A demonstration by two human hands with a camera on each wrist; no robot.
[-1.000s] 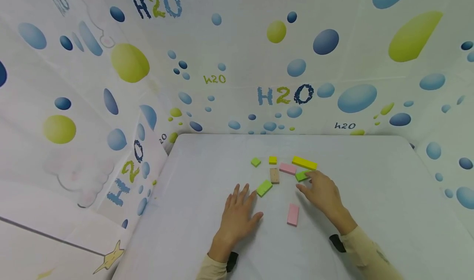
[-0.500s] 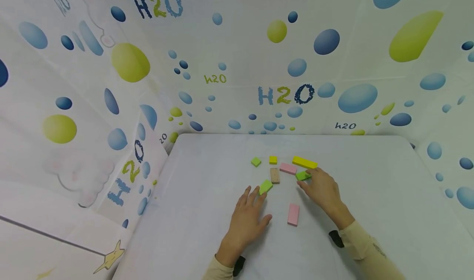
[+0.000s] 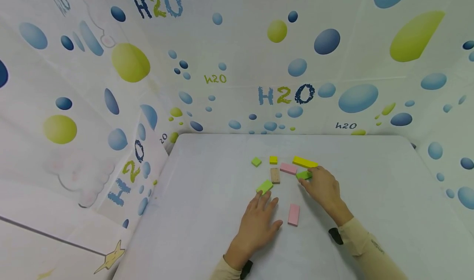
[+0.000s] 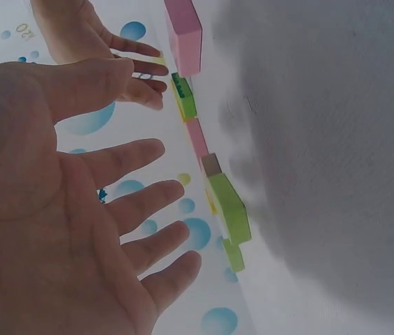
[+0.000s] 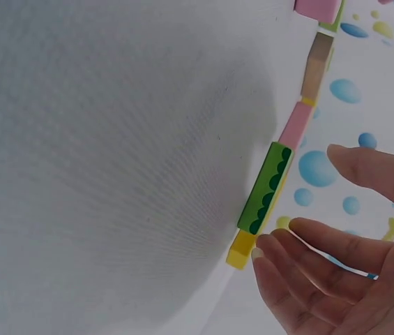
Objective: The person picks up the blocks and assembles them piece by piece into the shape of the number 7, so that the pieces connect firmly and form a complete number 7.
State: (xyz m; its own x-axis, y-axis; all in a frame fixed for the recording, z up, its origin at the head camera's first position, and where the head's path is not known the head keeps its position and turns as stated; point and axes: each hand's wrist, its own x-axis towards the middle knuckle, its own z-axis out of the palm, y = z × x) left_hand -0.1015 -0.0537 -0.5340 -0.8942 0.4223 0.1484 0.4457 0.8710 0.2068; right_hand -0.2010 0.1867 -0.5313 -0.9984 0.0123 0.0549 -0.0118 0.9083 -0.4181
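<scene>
My left hand (image 3: 257, 226) hovers with its fingers spread, its fingertips close to a light green block (image 3: 264, 187). The left wrist view shows nothing held by those fingers, with a gap between them and the light green block (image 4: 229, 208). At the right, my right hand (image 3: 326, 191) is beside a green block (image 3: 303, 175) with a dark green scalloped edge. In the right wrist view, its thumb is apart from its gently bent fingers, and the green block (image 5: 265, 188) lies outside that grasp. A pink block (image 3: 293, 215) rests between the hands, nearer the person.
Beyond the hands lie a long yellow block (image 3: 305, 162), another pink block (image 3: 288, 168), a brown wooden block (image 3: 275, 176), a small yellow block (image 3: 273, 160) and a small green block (image 3: 256, 162). A white cloth covers the table (image 3: 200, 189); a printed curtain (image 3: 237, 57) rises behind.
My left hand has moved right and back towards the person, its fingertips passing the light green block. My right hand has shifted only slightly. The blocks lie essentially where they were.
</scene>
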